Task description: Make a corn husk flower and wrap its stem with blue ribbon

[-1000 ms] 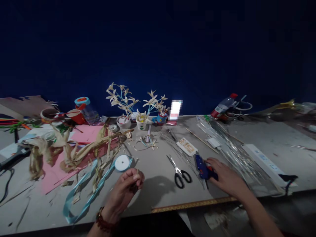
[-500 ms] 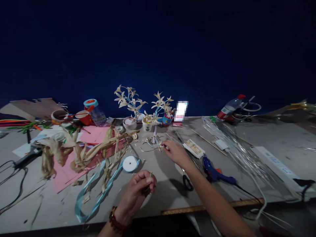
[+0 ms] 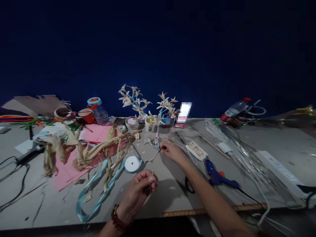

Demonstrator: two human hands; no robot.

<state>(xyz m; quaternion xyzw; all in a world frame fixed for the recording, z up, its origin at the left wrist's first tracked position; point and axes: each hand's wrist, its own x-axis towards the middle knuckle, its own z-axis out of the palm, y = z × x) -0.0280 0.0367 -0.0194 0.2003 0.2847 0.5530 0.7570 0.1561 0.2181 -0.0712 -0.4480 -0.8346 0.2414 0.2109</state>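
Note:
My left hand [image 3: 140, 186] is closed near the table's front, thumb and fingers pinched on a thin pale husk strip [image 3: 152, 173] whose tip pokes up above the thumb. Farther out, my right hand [image 3: 171, 152] pinches one end of a slender pale stem [image 3: 154, 156] that trails down to the left. Just beyond its fingertips lie several small pale-and-blue stems [image 3: 153, 141]. Left of my hands a spool of light blue ribbon [image 3: 131, 163] rests flat, its ribbon looping toward the table's edge. Dried corn husks [image 3: 91, 154] lie over pink paper [image 3: 64, 174].
Pale husk flowers [image 3: 134, 98] stand in small cups [image 3: 150, 124] at the back. A blue glue gun [image 3: 217, 174], black-handled scissors [image 3: 189, 186] and bundled wires [image 3: 243, 156] lie to the right. A bottle [image 3: 233, 110] leans by the wall. A black tool with a cord [image 3: 29, 154] is far left.
My right hand has drawn slightly toward me, and the stem in its fingers now trails clear of the small pile. My left hand keeps its pinch. The whole view has shifted a little.

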